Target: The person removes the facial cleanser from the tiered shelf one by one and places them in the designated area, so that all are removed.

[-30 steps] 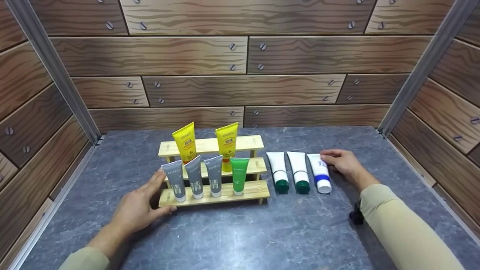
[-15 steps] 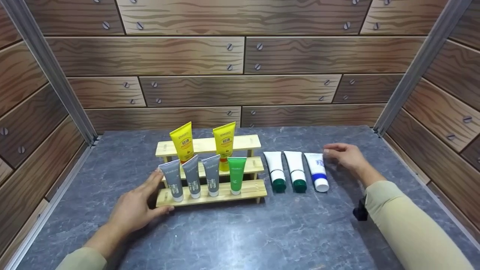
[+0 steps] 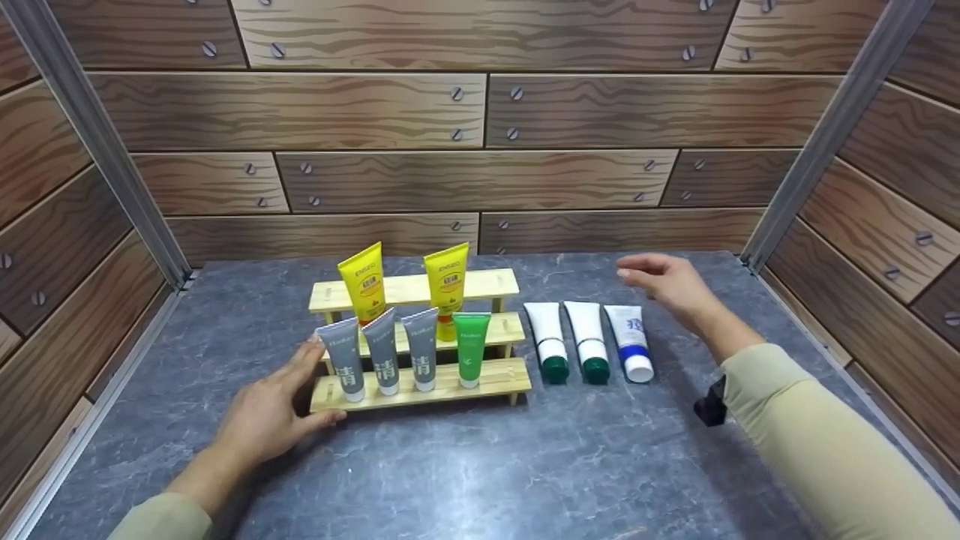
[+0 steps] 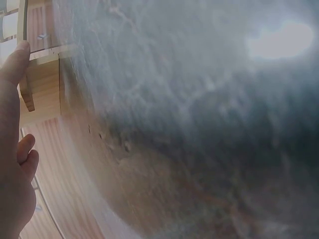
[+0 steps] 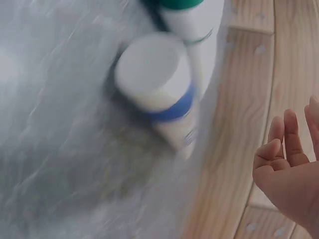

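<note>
A three-step wooden display rack (image 3: 450,379) stands on the table. My left hand (image 3: 262,420) grips its left end, thumb along the front edge of the lowest step and fingers at the side. Several squeeze tubes stand on it caps down: grey tubes (image 3: 381,360) and a green tube (image 3: 471,349) on the lowest step, two yellow tubes (image 3: 448,281) behind. My right hand (image 3: 675,289) hovers with nothing in it, beyond and right of a white tube with a blue band (image 3: 628,330). Left of that tube lie two white tubes with green caps (image 3: 546,326).
The grey marbled table (image 3: 465,465) reaches back to a wood-patterned wall (image 3: 300,112). Metal corner posts (image 3: 802,142) and more patterned panels bound both sides. A small black device (image 3: 711,403) sits under the right wrist.
My right hand has let go of the blue-banded tube, drawn back right, then risen and shifted left above its far end. The left hand stays at the rack. The view has swung slightly right.
</note>
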A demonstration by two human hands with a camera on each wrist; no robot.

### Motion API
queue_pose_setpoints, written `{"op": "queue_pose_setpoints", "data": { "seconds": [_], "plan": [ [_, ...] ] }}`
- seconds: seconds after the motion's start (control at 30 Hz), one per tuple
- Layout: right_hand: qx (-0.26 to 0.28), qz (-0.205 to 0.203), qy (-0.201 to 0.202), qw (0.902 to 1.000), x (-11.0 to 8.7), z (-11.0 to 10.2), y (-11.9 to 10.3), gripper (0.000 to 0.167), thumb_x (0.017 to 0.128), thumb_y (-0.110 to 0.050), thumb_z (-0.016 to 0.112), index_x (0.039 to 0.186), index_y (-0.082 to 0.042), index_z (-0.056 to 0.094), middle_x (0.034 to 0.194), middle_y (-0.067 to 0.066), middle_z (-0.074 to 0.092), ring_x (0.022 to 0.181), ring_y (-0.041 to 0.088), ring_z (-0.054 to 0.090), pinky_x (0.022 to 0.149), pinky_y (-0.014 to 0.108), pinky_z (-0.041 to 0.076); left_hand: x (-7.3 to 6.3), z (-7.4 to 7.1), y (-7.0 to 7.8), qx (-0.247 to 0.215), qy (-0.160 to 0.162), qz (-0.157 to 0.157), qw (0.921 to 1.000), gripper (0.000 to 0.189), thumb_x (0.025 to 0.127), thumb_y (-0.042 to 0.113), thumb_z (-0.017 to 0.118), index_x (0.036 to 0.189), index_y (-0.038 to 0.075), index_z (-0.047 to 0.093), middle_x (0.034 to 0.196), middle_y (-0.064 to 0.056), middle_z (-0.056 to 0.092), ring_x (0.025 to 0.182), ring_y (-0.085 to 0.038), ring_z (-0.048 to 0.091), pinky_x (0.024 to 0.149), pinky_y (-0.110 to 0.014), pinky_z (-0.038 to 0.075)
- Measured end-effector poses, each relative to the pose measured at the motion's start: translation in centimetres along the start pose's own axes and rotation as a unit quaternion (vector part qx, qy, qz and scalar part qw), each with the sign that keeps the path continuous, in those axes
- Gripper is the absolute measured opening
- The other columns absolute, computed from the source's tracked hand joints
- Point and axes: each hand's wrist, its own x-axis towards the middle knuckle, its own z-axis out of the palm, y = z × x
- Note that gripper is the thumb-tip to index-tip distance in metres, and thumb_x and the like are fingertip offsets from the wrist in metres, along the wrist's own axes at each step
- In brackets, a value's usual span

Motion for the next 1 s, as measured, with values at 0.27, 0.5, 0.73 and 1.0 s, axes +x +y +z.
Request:
{"op": "queue_pose_setpoints", "data": {
  "seconds": [0.27, 0.5, 0.73, 1.0],
  "plan": [
    [0.011, -0.067, -0.027, 0.9973, -0.3, 3.3, -5.0, 0.041, 0.104, -0.028, 0.073, 0.137, -0.004, 0.070, 0.137, 0.017, 0.069, 0.112, 0.018, 0.065, 0.092, 0.031, 0.053, 0.0, 0.0, 0.0, 0.001, -0.002, -0.003, 1.0000, 0.107, 0.085, 0.064, 0.081, 0.167, 0.013, 0.035, 0.167, -0.015, 0.036, 0.122, -0.056, 0.062, 0.099, -0.074, 0.050],
    [0.056, -0.122, -0.060, 0.9892, -0.3, 6.1, -8.7, 0.032, 0.102, -0.020, 0.075, 0.129, -0.003, 0.074, 0.127, 0.012, 0.074, 0.111, 0.018, 0.068, 0.093, 0.028, 0.057, -0.1, 0.1, -0.1, -0.001, 0.022, 0.014, 0.9997, 0.104, 0.084, 0.060, 0.084, 0.164, 0.011, 0.040, 0.164, -0.017, 0.042, 0.119, -0.054, 0.065, 0.095, -0.070, 0.055],
    [0.080, -0.151, -0.096, 0.9807, -0.8, 8.6, -11.8, 0.033, 0.100, -0.014, 0.076, 0.130, -0.002, 0.073, 0.128, 0.013, 0.074, 0.114, 0.023, 0.069, 0.099, 0.037, 0.058, 0.0, 0.1, -0.1, -0.002, 0.027, 0.018, 0.9995, 0.103, 0.084, 0.058, 0.085, 0.164, 0.010, 0.040, 0.163, -0.017, 0.043, 0.120, -0.052, 0.065, 0.096, -0.069, 0.055],
    [0.098, -0.167, -0.141, 0.9709, -1.4, 11.6, -14.9, 0.033, 0.099, -0.015, 0.077, 0.131, -0.007, 0.074, 0.129, 0.006, 0.072, 0.118, 0.026, 0.067, 0.102, 0.040, 0.058, 0.0, 0.1, -0.1, -0.006, 0.024, 0.016, 0.9996, 0.103, 0.085, 0.059, 0.085, 0.164, 0.011, 0.039, 0.164, -0.017, 0.042, 0.120, -0.053, 0.065, 0.096, -0.069, 0.055]
  ]
}}
